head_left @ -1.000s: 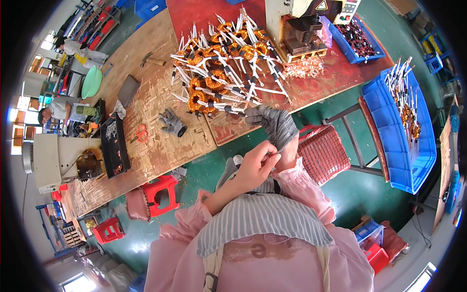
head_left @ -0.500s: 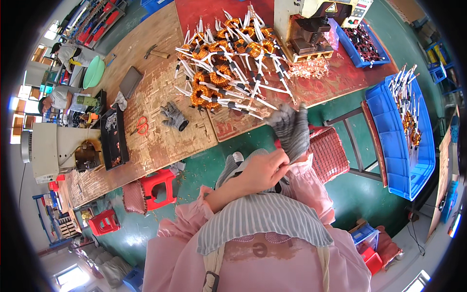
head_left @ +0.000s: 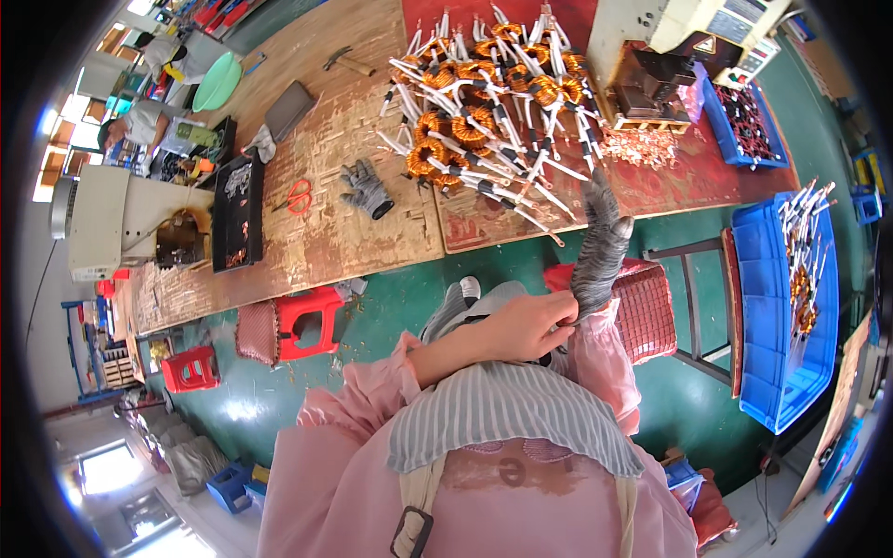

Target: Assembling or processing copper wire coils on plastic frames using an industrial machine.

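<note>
Grey knit covers the right hand [head_left: 600,249], which stands just right of the frame's centre in a work glove [head_left: 595,270], its fingers stretched upward together and open, holding nothing. The bare left hand [head_left: 526,325] lies just below it, fingers closed in a pinch on the glove's cuff at the right wrist. Both forearms rise from pink sleeves [head_left: 609,363] at the lower middle.

Above the hands, at the upper centre, a heap of copper-wound toroid coils [head_left: 484,121] with white-sleeved leads rests on a red mat [head_left: 688,181] on the worn wooden table [head_left: 326,232]. The gloved fingertips end near the closest leads, at the table's front edge. A second grey glove [head_left: 366,189] lies on the wood to the left of the heap, with red-handled scissors [head_left: 298,197] beside it and a black tray [head_left: 237,209] farther left. A red woven stool seat [head_left: 646,307] sits just right of the hands, and a blue bin [head_left: 786,316] holding more coils stands at the right edge. A small red plastic stool [head_left: 312,321] stands on the green floor [head_left: 391,307] to the left.
</note>
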`<state>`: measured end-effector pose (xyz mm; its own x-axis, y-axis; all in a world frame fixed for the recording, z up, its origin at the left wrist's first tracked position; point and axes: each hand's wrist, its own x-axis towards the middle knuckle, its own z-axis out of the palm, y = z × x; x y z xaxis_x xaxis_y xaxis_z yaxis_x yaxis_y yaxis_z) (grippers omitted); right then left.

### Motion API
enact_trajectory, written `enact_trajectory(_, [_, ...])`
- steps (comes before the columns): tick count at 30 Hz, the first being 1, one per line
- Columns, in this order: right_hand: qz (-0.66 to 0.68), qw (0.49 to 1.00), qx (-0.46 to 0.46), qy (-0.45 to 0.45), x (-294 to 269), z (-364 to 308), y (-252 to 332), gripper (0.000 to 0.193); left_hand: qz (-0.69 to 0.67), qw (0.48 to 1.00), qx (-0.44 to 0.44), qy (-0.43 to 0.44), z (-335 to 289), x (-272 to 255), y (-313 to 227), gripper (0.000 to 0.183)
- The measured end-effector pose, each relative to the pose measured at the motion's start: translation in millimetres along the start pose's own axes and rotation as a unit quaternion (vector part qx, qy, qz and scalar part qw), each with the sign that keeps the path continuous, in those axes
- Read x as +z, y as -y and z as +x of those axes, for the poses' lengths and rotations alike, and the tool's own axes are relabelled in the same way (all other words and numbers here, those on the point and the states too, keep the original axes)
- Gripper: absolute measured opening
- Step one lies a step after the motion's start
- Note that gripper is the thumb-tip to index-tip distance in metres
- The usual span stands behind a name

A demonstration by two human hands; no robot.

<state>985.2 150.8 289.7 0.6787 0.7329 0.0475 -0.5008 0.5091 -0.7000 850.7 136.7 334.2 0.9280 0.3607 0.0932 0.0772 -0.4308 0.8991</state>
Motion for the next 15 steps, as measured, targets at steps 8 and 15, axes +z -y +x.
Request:
enact_trajectory(8, [0.472, 0.834, 0.281, 0.045, -9, 14, 20, 0.03, 0.07, 0.952, -0.145, -0.259, -40, -64, 93, 0.008])
enact_trajectory(15, [-0.044, 0.988, 0.141, -0.036, -9, -51, -6, 0.021, 0.428, 0.703, -0.366, -0.435, -121, -143, 246, 0.023])
